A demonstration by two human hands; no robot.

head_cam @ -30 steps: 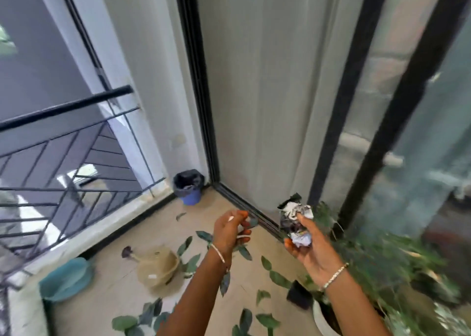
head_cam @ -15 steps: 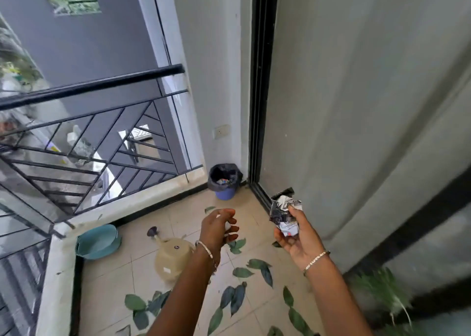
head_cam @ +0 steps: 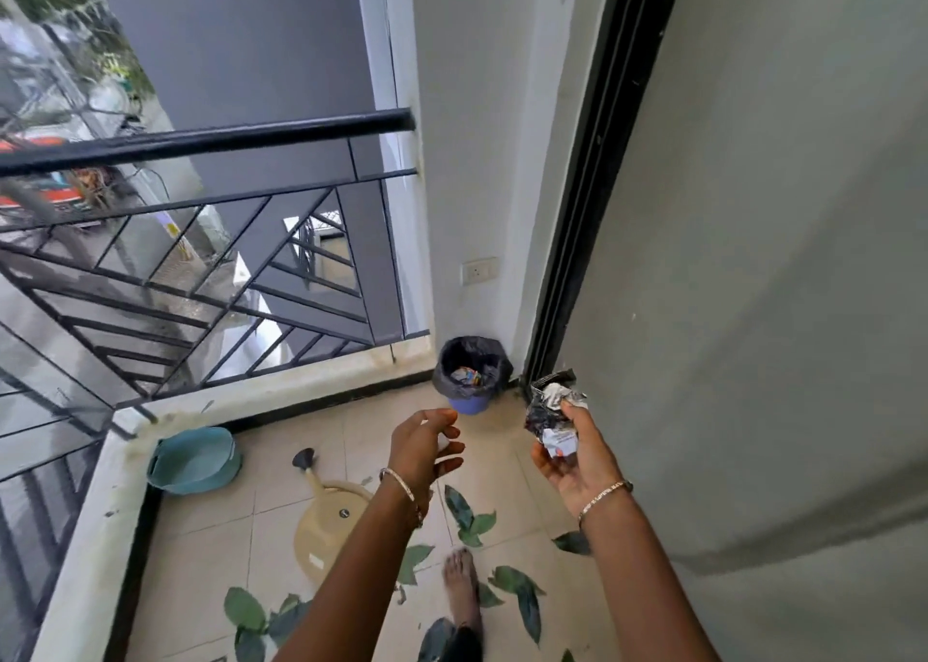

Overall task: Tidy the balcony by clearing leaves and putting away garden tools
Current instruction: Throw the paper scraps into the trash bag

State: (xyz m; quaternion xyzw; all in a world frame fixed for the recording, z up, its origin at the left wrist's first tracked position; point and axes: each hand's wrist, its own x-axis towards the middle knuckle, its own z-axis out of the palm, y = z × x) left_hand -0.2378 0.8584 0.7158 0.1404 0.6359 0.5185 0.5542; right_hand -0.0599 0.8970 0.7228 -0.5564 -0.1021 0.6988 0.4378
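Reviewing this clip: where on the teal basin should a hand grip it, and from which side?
I would pinch the teal basin by its rim on the near right, coming from the floor side. Its left and far sides sit close to the parapet, and the wide shallow bowl offers no other hold.

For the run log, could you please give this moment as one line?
right hand: holds crumpled wrapper | left hand: curled, contents unclear | bin: ahead | leaves: on floor

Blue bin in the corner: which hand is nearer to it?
Left. The left hand is just short of the blue bin; the right hand, holding a crumpled wrapper, is farther off to its right.
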